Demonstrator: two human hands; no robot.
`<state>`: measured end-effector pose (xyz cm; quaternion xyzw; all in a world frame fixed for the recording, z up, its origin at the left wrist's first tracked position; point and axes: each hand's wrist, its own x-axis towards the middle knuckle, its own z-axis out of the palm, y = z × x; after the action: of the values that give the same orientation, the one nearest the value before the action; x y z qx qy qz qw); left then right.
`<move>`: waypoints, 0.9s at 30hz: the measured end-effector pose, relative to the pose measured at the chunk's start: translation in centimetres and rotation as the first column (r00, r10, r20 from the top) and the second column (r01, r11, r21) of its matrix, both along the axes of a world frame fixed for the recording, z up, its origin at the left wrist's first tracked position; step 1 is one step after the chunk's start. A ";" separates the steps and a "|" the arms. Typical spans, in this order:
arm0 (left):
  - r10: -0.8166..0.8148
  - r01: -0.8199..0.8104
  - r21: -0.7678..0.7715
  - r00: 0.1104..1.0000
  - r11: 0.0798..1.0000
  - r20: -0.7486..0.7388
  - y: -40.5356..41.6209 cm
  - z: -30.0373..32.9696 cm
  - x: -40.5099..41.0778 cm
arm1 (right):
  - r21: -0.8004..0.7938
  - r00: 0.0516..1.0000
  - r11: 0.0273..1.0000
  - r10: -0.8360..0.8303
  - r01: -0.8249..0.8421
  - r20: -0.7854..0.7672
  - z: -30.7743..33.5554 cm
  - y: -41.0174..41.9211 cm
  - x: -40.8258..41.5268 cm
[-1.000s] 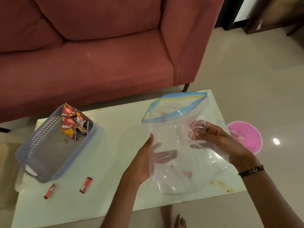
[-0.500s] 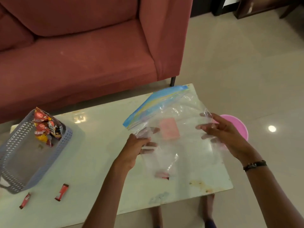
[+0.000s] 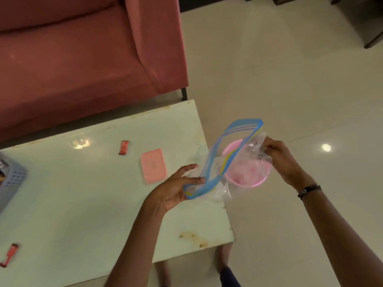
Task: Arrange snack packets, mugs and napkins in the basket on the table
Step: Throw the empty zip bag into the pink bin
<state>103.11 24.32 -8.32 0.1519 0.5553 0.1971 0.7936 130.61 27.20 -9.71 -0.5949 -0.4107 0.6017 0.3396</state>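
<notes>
Holding a clear zip bag (image 3: 223, 160) by its blue-banded mouth, both hands keep it in the air past the right end of the table (image 3: 99, 195), above the floor. The left hand (image 3: 176, 189) pinches the lower end of the blue band between thumb and fingers, just over the table's right edge. The right hand (image 3: 279, 156) clenches a bunch of the clear film at the bag's upper end, farther out from the table; a dark band sits on that wrist. Seen through the bag, a pink bowl (image 3: 248, 172) rests on the floor beside the table.

On the table, a pink napkin (image 3: 153, 165) lies flat near the right end. One red snack packet (image 3: 124, 147) lies toward the table's far edge, left of the napkin, and another red packet (image 3: 9, 254) lies at the near left. The grey basket (image 3: 12, 183) sits at the table's left end, mostly cut off from view. A red sofa (image 3: 83, 59) stands beyond the table.
</notes>
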 end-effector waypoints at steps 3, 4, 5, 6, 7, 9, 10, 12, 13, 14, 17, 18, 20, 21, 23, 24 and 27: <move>-0.019 0.082 0.210 0.958 0.974 -0.286 0.4 -2.4 3.4 | -0.280 0.953 0.958 -0.139 0.060 -0.271 -1.5 -0.3 4.1; -0.009 0.115 0.280 0.935 0.953 -0.354 0.4 -3.2 4.4 | -0.351 0.949 0.936 -0.128 0.019 -0.289 -1.9 -0.6 5.2; -0.005 0.157 0.345 0.915 0.925 -0.403 0.3 -3.8 5.4 | -0.401 0.951 0.916 -0.102 -0.026 -0.293 -2.7 -1.0 6.2; 0.002 0.199 0.408 0.897 0.891 -0.442 0.3 -4.3 6.4 | -0.429 0.959 0.902 -0.080 -0.047 -0.273 -3.3 -1.5 6.9; 0.010 0.244 0.464 0.877 0.852 -0.481 0.3 -4.8 7.3 | -0.445 0.968 0.893 -0.049 -0.067 -0.244 -3.9 -2.1 7.4; 0.019 0.338 0.546 0.838 0.766 -0.546 0.7 -5.9 9.1 | -0.402 0.979 0.905 0.066 -0.140 -0.193 -5.3 -3.1 8.1; 0.015 0.382 0.563 0.818 0.733 -0.575 0.9 -6.6 9.8 | -0.385 0.977 0.908 0.100 -0.166 -0.186 -5.9 -3.4 8.4; -0.043 0.474 0.535 0.775 0.700 -0.630 1.3 -8.3 11.0 | -0.335 0.982 0.926 0.139 -0.173 -0.125 -7.1 -3.3 8.9; -0.093 0.523 0.495 0.747 0.694 -0.658 1.4 -8.8 11.3 | -0.286 0.991 0.949 0.132 -0.135 -0.028 -7.6 -3.1 8.9; -0.143 0.572 0.452 0.714 0.685 -0.686 1.4 -9.4 11.6 | -0.231 0.991 0.970 0.099 -0.078 0.084 -8.2 -2.7 8.9; -0.236 0.655 0.394 0.660 0.645 -0.713 1.5 -11.0 12.4 | -0.041 0.908 0.998 -0.017 0.038 0.418 -11.2 -1.8 8.0; -0.258 0.664 0.396 0.664 0.634 -0.701 1.5 -11.4 12.7 | 0.023 0.845 0.999 -0.039 0.032 0.533 -12.5 -1.7 7.3; -0.305 0.691 0.390 0.658 0.609 -0.689 1.6 -12.4 13.3 | 0.073 0.726 0.997 -0.051 0.002 0.686 -15.1 -1.5 5.6; -0.323 0.702 0.384 0.651 0.599 -0.687 1.6 -13.0 13.6 | 0.070 0.666 0.997 -0.040 -0.019 0.745 -16.3 -1.4 4.7; -0.342 0.712 0.377 0.645 0.592 -0.683 1.5 -14.5 14.2 | 0.010 0.565 0.992 0.062 -0.123 0.823 -19.5 -1.6 3.3; -0.351 0.717 0.371 0.642 0.590 -0.682 1.4 -15.3 14.4 | -0.028 0.537 0.983 0.122 -0.179 0.835 -21.1 -1.8 2.7; -0.391 0.764 0.343 0.595 0.547 -0.702 1.7 -17.6 14.7 | -0.117 0.394 0.943 0.241 -0.313 0.887 -25.8 -1.9 1.4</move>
<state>117.77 25.99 -25.89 0.6340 0.5718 0.0257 0.5200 132.03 25.30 -35.52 -0.7323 -0.6402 0.2319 -0.0116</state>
